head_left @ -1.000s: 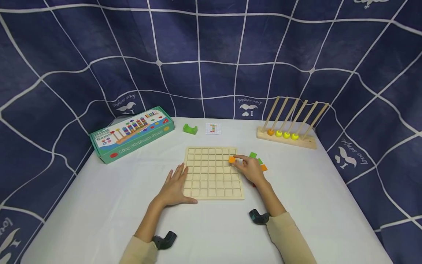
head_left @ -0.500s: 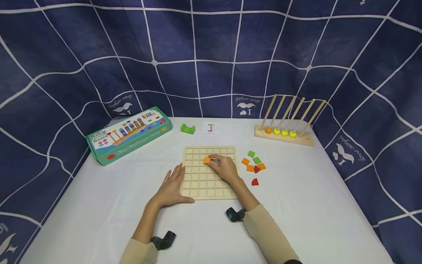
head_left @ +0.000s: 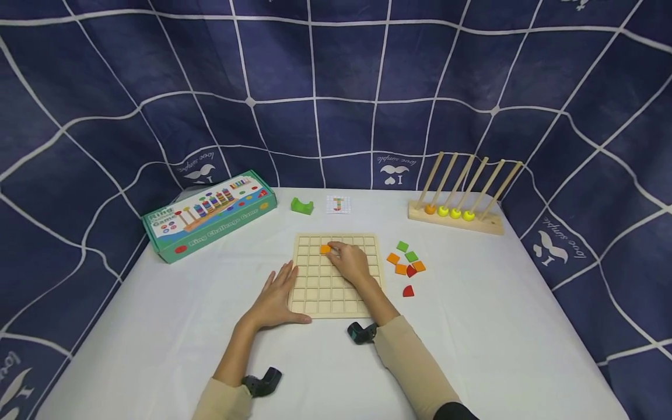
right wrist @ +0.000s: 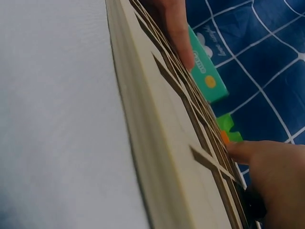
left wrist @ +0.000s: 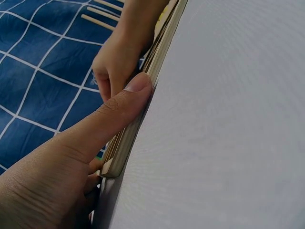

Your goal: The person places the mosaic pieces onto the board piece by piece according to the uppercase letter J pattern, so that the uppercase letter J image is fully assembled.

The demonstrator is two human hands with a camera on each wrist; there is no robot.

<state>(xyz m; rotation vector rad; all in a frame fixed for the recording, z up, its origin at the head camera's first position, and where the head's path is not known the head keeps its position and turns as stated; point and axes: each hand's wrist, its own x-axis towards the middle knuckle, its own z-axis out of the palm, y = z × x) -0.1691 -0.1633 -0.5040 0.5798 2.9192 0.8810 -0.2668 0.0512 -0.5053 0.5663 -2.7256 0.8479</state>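
Observation:
A wooden grid board lies flat on the table in the head view. My right hand is over its far half, thumb and fingertips pinching an orange square tile at a cell in the second row from the far edge. In the right wrist view a sliver of the orange tile shows at the fingertip. My left hand rests at the board's near left corner, fingers spread along the left side. In the left wrist view its thumb lies against the board's near edge.
Right of the board lie loose tiles: orange squares, green ones and red quarter-round pieces. Behind it are a picture card and a green notched block. A green game box stands left, a peg stand with beads right.
My right hand has carried the orange tile leftward from the board's right edge, then slightly farther away onto the grid. The left hand stays at the board's corner.

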